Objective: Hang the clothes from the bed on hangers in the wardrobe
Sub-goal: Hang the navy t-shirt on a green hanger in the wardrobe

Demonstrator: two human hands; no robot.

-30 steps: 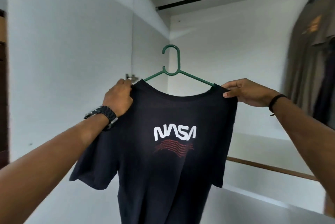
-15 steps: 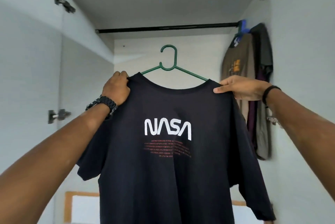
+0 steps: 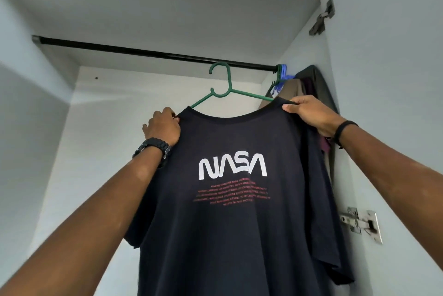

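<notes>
Shirt on its hanger, raised toward the wardrobe rail.

The wardrobe [image 3: 72, 152] fills the frame, its black rail [image 3: 143, 51] crossing the upper half. At centre hangs the dark NASA T-shirt [image 3: 230, 224], already on the green hanger [image 3: 224, 85], whose hook sits just under the rail, seemingly not yet over it. Other clothes [image 3: 314, 85] hang at upper right. The left hand [image 3: 163, 128] grips one shoulder, the right hand [image 3: 304, 111] pinches the other. Next, I'd guess: lift and catch the hook on the rail.
</notes>
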